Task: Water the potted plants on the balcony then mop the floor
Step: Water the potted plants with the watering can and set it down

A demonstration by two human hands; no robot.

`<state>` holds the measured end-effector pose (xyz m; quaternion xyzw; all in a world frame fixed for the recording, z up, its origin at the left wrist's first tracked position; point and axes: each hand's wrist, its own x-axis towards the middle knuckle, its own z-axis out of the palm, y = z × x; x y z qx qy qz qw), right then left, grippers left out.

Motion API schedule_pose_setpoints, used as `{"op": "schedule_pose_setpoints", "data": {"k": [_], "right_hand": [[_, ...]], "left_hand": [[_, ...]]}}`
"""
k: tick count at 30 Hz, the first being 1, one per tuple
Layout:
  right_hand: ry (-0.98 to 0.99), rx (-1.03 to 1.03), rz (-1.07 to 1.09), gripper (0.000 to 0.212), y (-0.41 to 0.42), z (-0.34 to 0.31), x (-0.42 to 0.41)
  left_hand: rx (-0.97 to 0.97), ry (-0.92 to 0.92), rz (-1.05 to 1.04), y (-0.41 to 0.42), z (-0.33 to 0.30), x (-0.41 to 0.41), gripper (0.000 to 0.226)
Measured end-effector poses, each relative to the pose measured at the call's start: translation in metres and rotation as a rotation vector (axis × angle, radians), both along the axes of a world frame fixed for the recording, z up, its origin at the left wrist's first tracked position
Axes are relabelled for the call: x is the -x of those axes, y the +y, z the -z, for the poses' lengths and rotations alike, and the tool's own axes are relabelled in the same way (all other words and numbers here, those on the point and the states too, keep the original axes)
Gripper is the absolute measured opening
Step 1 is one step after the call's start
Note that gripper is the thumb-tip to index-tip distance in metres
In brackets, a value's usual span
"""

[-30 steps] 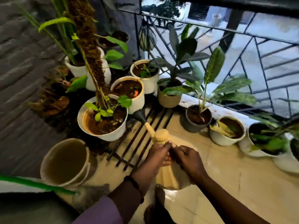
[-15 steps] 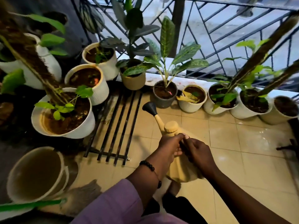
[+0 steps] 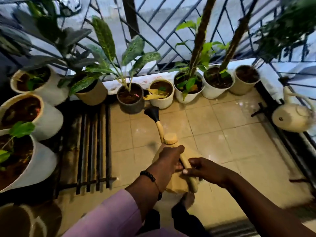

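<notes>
While swinging right from the big left pots, now facing the row of pots (image 3: pixel 162 93) by the railing (image 3: pixel 171 31); watering can (image 3: pixel 172 161) held level, left hand (image 3: pixel 168 159) gripping its handle, right hand (image 3: pixel 203 170) pinching it. Watering likely next; mopping not started.

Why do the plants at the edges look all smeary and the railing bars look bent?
Head view: the wide lens bends the railing; leaves top right and the left pots are motion-blurred; the watering can is sharper, and warm light glares off the floor tiles.
</notes>
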<state>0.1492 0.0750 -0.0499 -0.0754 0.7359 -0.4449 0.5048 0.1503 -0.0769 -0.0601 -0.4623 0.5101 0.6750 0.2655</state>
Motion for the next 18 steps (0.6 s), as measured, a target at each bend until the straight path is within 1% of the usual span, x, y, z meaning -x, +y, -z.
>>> {"op": "schedule_pose_setpoints", "data": {"k": [3, 5, 8, 9, 13, 18], "right_hand": [[0.026, -0.088, -0.068, 0.022, 0.045, 0.004, 0.013], [0.044, -0.135, -0.065, 0.021, 0.075, 0.004, 0.021], [0.095, -0.202, -0.041, 0.013, 0.118, 0.006, 0.03], [0.114, -0.223, -0.029, 0.013, 0.134, 0.005, 0.033], [0.17, -0.299, 0.012, 0.025, 0.191, 0.004, 0.046], [0.193, -0.424, 0.091, 0.034, 0.258, 0.007, 0.06]], "left_hand": [[0.037, -0.013, 0.113, 0.049, 0.004, 0.013, 0.034], [0.053, -0.02, 0.172, 0.082, 0.007, 0.024, 0.027], [0.073, -0.033, 0.256, 0.127, 0.011, 0.042, 0.012], [0.076, -0.027, 0.288, 0.144, 0.011, 0.049, 0.01], [0.099, -0.005, 0.398, 0.206, 0.012, 0.076, 0.012], [0.076, 0.023, 0.535, 0.28, 0.006, 0.107, 0.016]]}}
